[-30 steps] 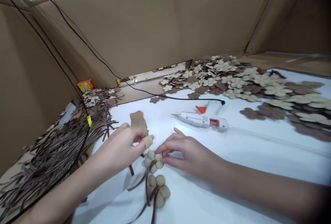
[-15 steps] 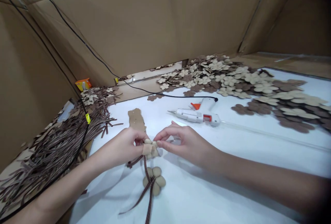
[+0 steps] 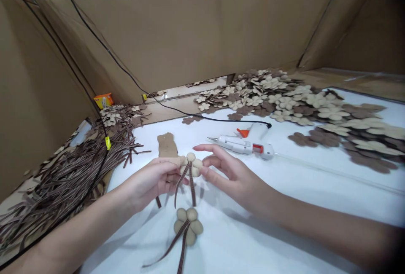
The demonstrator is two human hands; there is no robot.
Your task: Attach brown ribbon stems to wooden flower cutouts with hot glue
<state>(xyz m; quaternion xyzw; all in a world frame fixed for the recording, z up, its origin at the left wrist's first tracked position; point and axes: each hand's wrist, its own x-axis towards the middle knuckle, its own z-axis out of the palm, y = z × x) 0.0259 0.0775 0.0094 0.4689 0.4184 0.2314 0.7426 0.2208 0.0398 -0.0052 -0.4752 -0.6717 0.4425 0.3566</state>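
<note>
A beige fabric flower (image 3: 196, 167) with two brown ribbon tails hanging from its middle is held up over the white board. My left hand (image 3: 160, 177) is closed on its left side, thumb at the petals. At the flower's right edge, my right hand (image 3: 226, 170) pinches a petal between thumb and curled fingers, its index finger stretched out above. Below them, a second beige flower (image 3: 190, 238) with similar ribbon tails lies on the board. Just behind my left hand lies a torn piece of cardboard (image 3: 167, 144).
A white glue gun (image 3: 238, 144) lies behind my right hand, its black cord (image 3: 202, 117) running left. Beige and brown flower cutouts (image 3: 284, 101) are heaped at the back right. Many brown ribbon strips (image 3: 72, 177) pile up at left. Cardboard walls (image 3: 177, 25) enclose the workspace.
The held flower has been turned so its front and ribbon tails show, where a tan patch showed before. Both hands have shifted slightly, and my right index finger has straightened.
</note>
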